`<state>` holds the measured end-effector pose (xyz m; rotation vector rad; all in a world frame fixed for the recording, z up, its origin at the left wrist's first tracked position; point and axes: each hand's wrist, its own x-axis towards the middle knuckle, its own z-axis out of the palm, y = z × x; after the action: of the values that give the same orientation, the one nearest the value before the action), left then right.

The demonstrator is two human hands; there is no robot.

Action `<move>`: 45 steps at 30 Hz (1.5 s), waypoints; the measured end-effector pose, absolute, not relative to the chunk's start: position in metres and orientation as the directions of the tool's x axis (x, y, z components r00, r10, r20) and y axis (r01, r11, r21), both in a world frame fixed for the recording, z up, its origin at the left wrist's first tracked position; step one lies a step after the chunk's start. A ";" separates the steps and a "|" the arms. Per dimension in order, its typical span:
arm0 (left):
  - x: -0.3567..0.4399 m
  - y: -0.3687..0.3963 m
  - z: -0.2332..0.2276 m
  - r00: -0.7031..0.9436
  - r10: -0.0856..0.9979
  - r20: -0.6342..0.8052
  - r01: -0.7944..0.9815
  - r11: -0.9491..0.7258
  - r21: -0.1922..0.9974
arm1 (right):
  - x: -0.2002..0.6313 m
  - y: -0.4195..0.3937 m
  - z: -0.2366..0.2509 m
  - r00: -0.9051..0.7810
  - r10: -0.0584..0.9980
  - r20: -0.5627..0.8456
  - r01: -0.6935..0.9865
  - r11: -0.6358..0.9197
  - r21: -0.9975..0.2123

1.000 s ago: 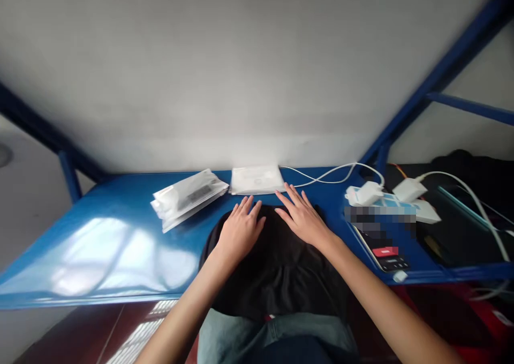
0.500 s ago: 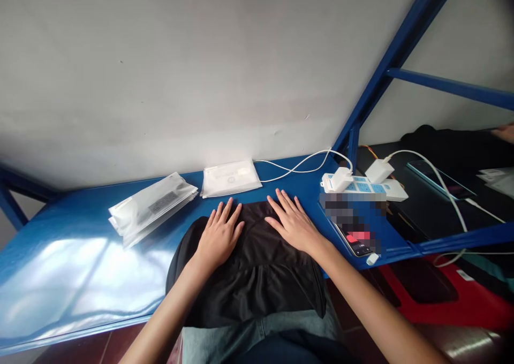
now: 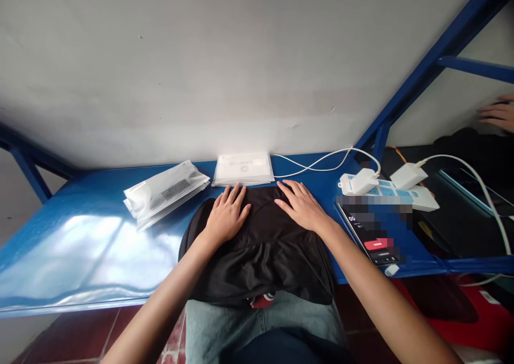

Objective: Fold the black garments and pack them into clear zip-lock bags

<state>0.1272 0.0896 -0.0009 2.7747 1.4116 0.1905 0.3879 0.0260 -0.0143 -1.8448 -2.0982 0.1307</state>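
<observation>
The black garment lies on the blue tabletop straight ahead of the person, its near edge hanging off the tabletop's front edge over the lap; both hands rest flat on its far half, fingers spread and pointing away toward the wall, gripping nothing; the left hand sits on the far left part of the cloth, the right hand on the far right part, with a bare strip of black cloth between them, so the hands are apart and about level, the right one a touch farther out; neither is clearly the nearer, since the cloth lies under both palms; the garment's long axis appears to run from the person toward the wall, though the bunched folds at the near edge make its outline hard to read; which end is its top cannot be told; just beyond the fingertips lies a flat white packet against the wall, close to the cloth's far edge; to its left, apart from the cloth, a stack of clear bags lies slantwise; right of the right forearm a phone lies on the tabletop, with a power strip and white cables behind it; another person's hand shows at the far right edge, well apart
</observation>
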 end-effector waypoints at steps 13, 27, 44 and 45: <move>0.118 0.099 0.010 0.485 0.861 0.153 0.849 -0.505 0.153 | 0.403 0.026 -0.020 0.041 0.954 0.296 0.867 0.113 -0.485; 0.083 0.146 0.002 0.550 0.802 0.232 0.545 -0.555 0.628 | 0.413 0.032 -0.027 0.188 0.889 0.418 0.813 0.098 -0.574; 0.078 0.145 0.014 0.568 0.801 0.187 0.477 -0.506 0.719 | 0.412 0.027 -0.024 0.229 0.874 0.428 0.792 0.088 -0.604; 0.078 0.145 0.013 0.568 0.803 0.183 0.468 -0.498 0.730 | 0.412 0.027 -0.025 0.247 0.868 0.431 0.793 0.075 -0.605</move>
<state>0.0779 0.1450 0.0133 2.1681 1.0116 0.6840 0.4116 0.0271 -0.0252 -1.7136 -1.5449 0.1168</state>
